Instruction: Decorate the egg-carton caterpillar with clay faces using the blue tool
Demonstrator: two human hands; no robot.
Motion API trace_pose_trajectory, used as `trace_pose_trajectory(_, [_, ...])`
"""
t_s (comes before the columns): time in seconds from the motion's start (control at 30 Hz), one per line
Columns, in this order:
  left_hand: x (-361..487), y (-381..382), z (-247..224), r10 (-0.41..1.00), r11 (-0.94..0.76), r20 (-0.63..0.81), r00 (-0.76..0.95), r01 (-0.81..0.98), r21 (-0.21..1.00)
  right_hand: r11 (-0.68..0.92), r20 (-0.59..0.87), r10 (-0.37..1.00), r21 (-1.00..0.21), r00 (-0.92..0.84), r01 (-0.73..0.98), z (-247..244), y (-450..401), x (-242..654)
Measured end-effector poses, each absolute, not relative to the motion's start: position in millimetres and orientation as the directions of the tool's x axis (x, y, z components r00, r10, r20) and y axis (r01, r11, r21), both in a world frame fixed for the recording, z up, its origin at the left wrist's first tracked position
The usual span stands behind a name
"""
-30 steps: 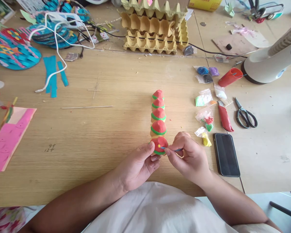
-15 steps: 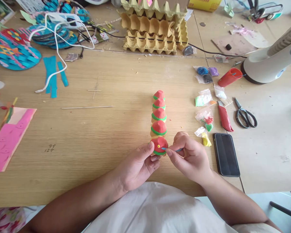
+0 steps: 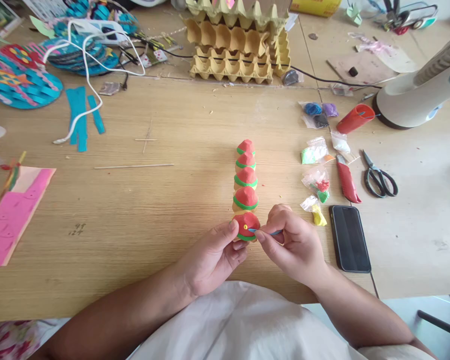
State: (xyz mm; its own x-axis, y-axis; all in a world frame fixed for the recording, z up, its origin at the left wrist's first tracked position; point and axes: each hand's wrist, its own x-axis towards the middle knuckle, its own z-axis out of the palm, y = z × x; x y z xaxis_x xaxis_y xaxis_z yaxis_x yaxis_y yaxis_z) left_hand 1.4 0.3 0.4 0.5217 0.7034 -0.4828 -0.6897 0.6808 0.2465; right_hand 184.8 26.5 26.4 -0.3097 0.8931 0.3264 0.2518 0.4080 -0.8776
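A strip of egg-carton cups (image 3: 245, 199), each topped with red clay and a green band, runs away from me on the wooden table. My left hand (image 3: 215, 255) grips the nearest cup between thumb and fingers. On that cup's red top sits a small yellow dot (image 3: 245, 227) of clay. My right hand (image 3: 294, 242) pinches a thin blue clay tool (image 3: 274, 232), whose tip touches or nearly touches the red clay just right of the dot. The fingers beneath the cup are partly hidden.
Bags of coloured clay (image 3: 315, 150), a red cutter (image 3: 348, 180), scissors (image 3: 379, 175) and a phone (image 3: 350, 239) lie to the right. Egg cartons (image 3: 230, 65) stand at the back. Blue paper strips (image 3: 77, 117), a thin stick (image 3: 134, 166) and a pink card (image 3: 17, 215) are on the left.
The blue tool's tip has shifted very slightly left and down, toward the yellow dot. Both hands otherwise keep their places.
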Motion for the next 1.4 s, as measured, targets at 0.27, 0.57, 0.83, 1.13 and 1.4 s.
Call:
trace_pose_trajectory(0.27, [2.8, 0.9, 0.2, 0.708, 0.675, -0.486, 0.512, -0.693, 0.254, 0.38, 0.302, 0.9, -0.898, -0.315, 0.223, 27.0, 25.6, 187.1])
trace_pose_trajectory(0.57, [2.0, 0.5, 2.4, 0.709, 0.672, -0.479, 0.518, -0.702, 0.235, 0.203, 0.167, 0.937, -0.975, -0.306, 0.091, 21.5, 26.8, 190.1])
trace_pose_trajectory(0.83, [3.5, 0.7, 2.7, 0.71, 0.662, -0.486, 0.51, -0.719, 0.213, 0.063, 0.062, 0.942, -0.998, -0.331, -0.006, 19.3, 30.7, 189.2])
trace_pose_trajectory(1.13, [1.8, 0.5, 4.9, 0.702, 0.672, -0.483, 0.524, -0.711, 0.206, 0.05, 0.055, 0.935, -0.998, -0.351, -0.025, 17.9, 31.7, 191.9])
trace_pose_trajectory(1.4, [3.0, 1.3, 3.9, 0.705, 0.671, -0.476, 0.526, -0.711, 0.209, 0.162, 0.127, 0.925, -0.984, -0.357, 0.069, 19.0, 31.8, 191.4])
